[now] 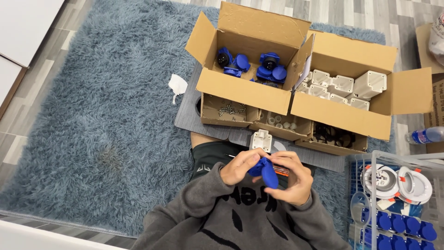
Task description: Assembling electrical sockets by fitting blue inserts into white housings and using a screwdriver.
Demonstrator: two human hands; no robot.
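Note:
Both my hands meet in front of my chest around a blue plastic socket part [266, 171] with a rounded flip lid. My left hand [238, 166] grips it from the left, fingers curled over its top. From the right, my right hand [296, 178] wraps it. A thin tool with an orange handle [281, 171] lies between my hands; which hand holds it I cannot tell. A white plastic housing [262, 140] lies on the grey board [187, 115] just beyond my hands.
An open cardboard box [240, 90] holds more blue socket parts [270, 67]; a second box [342, 115] holds white housings [342, 85]. Small trays hold screws [231, 110] and black rings [333, 135]. A clear crate [397, 203] at right holds assembled sockets. A bottle [423, 135] lies nearby on the shaggy blue rug [106, 120].

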